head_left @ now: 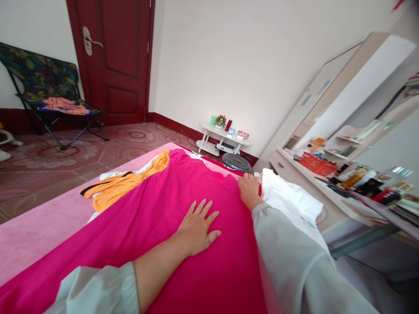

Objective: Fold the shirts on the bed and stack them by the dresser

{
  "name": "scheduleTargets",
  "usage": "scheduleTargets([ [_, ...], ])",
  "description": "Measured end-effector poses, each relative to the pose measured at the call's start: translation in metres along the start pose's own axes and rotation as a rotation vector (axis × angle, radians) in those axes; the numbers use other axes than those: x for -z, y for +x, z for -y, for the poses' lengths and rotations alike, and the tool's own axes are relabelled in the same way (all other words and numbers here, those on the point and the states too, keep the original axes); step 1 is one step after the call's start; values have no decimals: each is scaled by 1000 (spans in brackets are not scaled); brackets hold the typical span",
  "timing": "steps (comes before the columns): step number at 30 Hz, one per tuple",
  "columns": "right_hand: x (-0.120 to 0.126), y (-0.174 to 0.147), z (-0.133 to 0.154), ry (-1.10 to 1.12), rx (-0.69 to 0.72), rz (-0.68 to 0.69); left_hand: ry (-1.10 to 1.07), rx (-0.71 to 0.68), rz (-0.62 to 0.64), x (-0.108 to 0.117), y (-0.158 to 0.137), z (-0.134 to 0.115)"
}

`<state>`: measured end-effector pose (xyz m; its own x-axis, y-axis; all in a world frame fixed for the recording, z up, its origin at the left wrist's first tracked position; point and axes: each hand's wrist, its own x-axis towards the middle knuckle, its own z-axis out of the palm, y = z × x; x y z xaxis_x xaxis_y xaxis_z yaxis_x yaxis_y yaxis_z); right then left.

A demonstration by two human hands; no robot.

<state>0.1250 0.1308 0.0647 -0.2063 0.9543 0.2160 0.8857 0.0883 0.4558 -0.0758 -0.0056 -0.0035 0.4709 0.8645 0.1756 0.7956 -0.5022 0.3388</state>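
A bright pink shirt [199,187] lies spread over the bed, its long body reaching toward me. Flat on its middle rests my left hand [198,229], fingers spread and nothing held. At the shirt's right edge, my right hand [250,189] has its fingers close together and bent over the cloth; their undersides are hidden. Just right of that hand, a white garment [288,196] hangs at the bed's side, partly behind my forearm. An orange garment with a black stripe [114,187] lies left of the shirt, with white cloth beneath it.
Pink bedding [49,235] shows at left. Along the right stands a dressing table [291,163] with a red basket [319,164] and several bottles. Beyond the bed are a low white table [209,146] and a round dark lid-like object [236,161]. A folding chair [49,78] holds peach cloth.
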Motion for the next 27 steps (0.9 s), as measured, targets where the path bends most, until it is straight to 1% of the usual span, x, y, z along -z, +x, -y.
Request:
scheduleTargets([
  [2, -8, 0, 12, 111, 187, -3, -4, 3, 3, 1, 0, 0],
  [3, -15, 0, 16, 176, 232, 17, -7, 6, 5, 2, 0, -1],
  [4, -24, -1, 18, 232, 212, 50, -11, 8, 11, 2, 0, -1],
  [5, -33, -1, 19, 284, 145, 88, -16, 10, 17, 3, 0, -1],
  [8, -57, 5, 15, 344, -143, 188, -27, 12, 34, 2, 0, 0],
  [9, -61, 10, 13, 342, -180, 206, -28, 10, 35, 2, 1, 0],
  [11, -65, 19, 11, 352, -182, 230, -27, 9, 31, 0, 1, 1],
  [15, -64, 23, 12, 397, -174, 241, -25, 6, 15, -2, 1, 3],
  [18, -64, 16, 14, 430, -189, 282, -32, 2, 10, 0, 0, 2],
  [21, -55, 7, 21, 438, -217, 343, -40, -2, 14, 3, 0, 2],
  [23, -42, -3, 32, 434, -224, 358, -45, -2, 8, 3, 0, 2],
  [24, -35, -11, 39, 437, -210, 342, -48, -4, 4, 3, 0, 2],
  [27, -18, -48, 64, 502, -114, 250, -64, -15, 0, 4, 0, 5],
])
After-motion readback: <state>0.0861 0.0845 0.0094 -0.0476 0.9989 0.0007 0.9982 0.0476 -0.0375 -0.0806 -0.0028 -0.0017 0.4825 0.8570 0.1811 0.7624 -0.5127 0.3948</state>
